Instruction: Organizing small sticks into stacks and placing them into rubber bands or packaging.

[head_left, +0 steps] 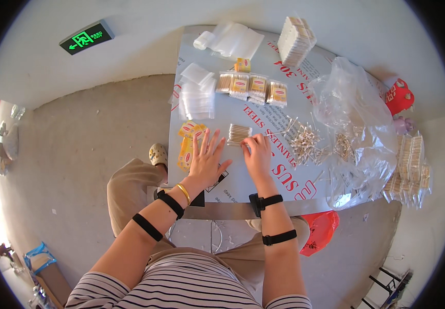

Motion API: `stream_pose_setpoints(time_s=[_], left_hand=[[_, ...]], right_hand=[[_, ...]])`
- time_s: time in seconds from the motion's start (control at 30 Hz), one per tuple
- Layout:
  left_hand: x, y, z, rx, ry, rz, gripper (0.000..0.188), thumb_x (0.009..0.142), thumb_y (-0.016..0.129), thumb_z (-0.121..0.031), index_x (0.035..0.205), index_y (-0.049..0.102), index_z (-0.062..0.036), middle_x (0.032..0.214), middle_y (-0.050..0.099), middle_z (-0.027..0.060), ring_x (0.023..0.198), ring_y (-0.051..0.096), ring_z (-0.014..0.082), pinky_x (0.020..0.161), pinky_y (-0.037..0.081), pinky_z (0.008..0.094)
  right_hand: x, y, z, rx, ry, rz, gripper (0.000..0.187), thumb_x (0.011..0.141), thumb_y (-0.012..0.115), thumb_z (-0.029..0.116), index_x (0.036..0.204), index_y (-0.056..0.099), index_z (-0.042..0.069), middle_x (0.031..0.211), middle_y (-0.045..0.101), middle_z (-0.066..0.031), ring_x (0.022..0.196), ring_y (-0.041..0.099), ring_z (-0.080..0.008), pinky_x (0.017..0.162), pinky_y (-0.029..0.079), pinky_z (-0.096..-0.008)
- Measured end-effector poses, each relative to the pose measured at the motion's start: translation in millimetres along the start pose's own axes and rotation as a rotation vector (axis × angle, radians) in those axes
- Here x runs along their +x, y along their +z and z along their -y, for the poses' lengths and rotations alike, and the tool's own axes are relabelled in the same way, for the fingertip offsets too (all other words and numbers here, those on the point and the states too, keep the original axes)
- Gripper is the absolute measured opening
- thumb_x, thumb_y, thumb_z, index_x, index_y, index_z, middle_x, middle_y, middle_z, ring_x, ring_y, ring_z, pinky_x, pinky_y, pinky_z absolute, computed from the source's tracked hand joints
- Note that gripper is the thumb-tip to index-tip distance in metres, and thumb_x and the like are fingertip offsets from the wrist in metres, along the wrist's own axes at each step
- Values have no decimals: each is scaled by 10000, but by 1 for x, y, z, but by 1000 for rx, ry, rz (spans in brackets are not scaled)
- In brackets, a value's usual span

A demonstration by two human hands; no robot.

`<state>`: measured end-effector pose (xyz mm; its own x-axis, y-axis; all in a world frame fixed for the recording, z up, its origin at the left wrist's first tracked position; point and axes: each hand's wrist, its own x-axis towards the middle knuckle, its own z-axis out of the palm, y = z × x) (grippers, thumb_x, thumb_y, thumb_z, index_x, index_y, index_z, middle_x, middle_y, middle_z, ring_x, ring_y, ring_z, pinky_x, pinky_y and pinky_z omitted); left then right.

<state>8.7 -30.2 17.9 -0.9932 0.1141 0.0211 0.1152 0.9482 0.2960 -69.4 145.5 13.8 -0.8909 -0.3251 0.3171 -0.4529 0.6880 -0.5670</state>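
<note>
A neat row of cotton swabs point(240, 132) lies on the table between my hands. My left hand point(206, 159) is spread flat just left of it, fingers apart and holding nothing. Part of a group of yellow printed cards point(186, 153) shows beside and under that hand. At the row's lower right corner, my right hand point(258, 156) has its thumb and fingertips pinched together. Whatever they hold is too small to make out. A loose heap of cotton swabs point(306, 144) is spread to the right of this hand.
Beyond the hands are filled swab packs point(257, 88), small clear bags point(196, 103) and larger plastic sheets point(237, 41). A stack of swab packs point(295, 42) stands at the back. A big clear bag point(359, 118) covers the right side, beside more packs point(409, 167).
</note>
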Motion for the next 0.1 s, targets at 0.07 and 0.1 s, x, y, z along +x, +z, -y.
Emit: stream_pose_setpoints(time_s=[0.07,0.1], left_hand=[[1,-1,-1,-5,-5,8,716,987,474,-520,1510,357,-45,1632,160,154,1525,48,370,1199,31,625],[0,-1,0,-5,-13,18,718,987,474,-521,1513,352,-48,1633,159,151,1526,42,367,1199,29,627]], right_hand=[[10,0,-2,-116,-61,70,147,749,749,47,839,652,111,957,548,-41,933,542,-278,813,449,-428],[10,2,-1,-113,-63,72,147,749,749,47,839,652,111,957,548,-41,933,542,-278,813,449,-428]])
